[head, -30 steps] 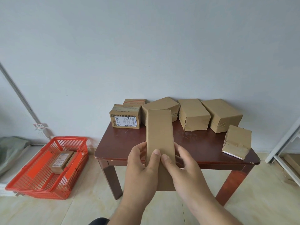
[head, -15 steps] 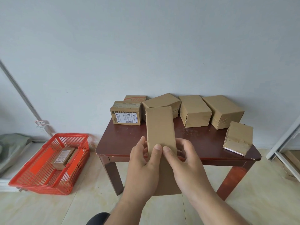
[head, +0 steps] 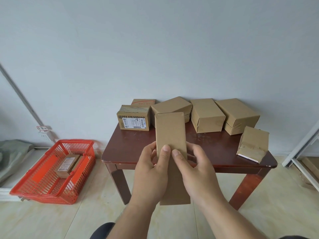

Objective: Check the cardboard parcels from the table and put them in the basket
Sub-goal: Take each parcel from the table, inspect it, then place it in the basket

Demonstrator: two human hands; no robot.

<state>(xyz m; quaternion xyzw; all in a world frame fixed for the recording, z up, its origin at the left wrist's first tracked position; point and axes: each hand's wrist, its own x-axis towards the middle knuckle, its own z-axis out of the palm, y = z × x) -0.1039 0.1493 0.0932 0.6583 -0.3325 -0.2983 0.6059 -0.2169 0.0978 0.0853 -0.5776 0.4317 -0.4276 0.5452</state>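
1. The long parcel stands a little more upright than a second ago; its top edge now sits lower against the tilted box behind it, covering more of that box's front.
2. The left hand has slid slightly up the parcel's left edge, its thumb now pressed flat on the front face nearer the middle.
3. The right hand has shifted likewise: its thumb lies closer to the left thumb, almost tip to tip, and its fingers show more open behind the right edge.
4. More of the parcel's lower end shows below the hands than before.
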